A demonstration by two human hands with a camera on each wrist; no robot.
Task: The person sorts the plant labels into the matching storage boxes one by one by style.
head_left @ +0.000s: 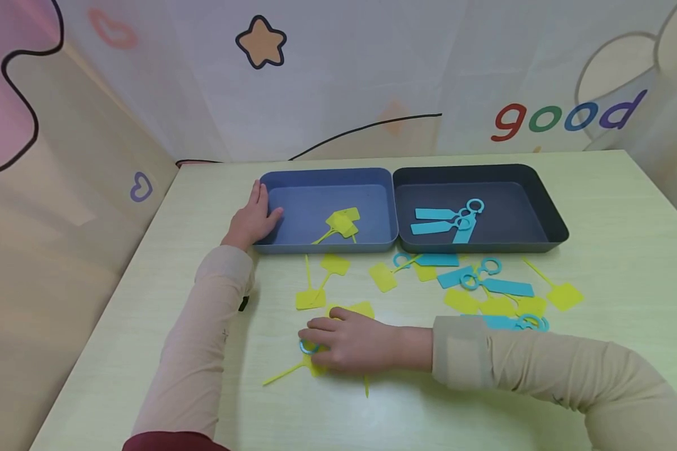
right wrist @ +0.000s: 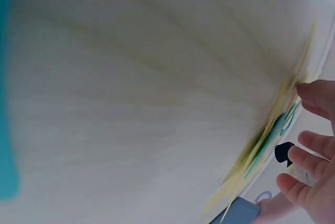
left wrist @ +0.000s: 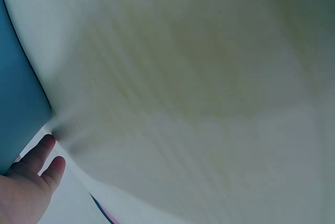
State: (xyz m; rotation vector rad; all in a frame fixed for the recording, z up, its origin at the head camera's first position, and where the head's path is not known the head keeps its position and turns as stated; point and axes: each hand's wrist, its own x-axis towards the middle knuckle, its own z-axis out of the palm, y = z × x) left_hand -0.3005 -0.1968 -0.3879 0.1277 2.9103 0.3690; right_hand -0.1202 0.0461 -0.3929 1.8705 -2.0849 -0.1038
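My left hand (head_left: 251,219) holds the left edge of the blue-grey tray (head_left: 327,177), thumb inside the rim and fingers along the outer wall. Inside this tray lie several yellow label tags (head_left: 346,220), flat squares with thin tails. Low over the table, my right hand (head_left: 352,343) hovers with fingers spread, fingertips right at a small pile of yellow tags (right wrist: 285,96). A blue ring tag (head_left: 309,346) peeks out under its fingers. Part of the pile is hidden beneath that hand. In the left wrist view, two straight fingers (left wrist: 39,156) show beside the tray wall.
A dark tray (head_left: 508,219) with 3 blue ring tags (head_left: 434,227) stands right beside the blue-grey one. Loose blue ring tags (head_left: 508,287) and yellow tags (head_left: 565,296) lie mixed in front of it. A printed curtain (head_left: 338,75) hangs behind the table.
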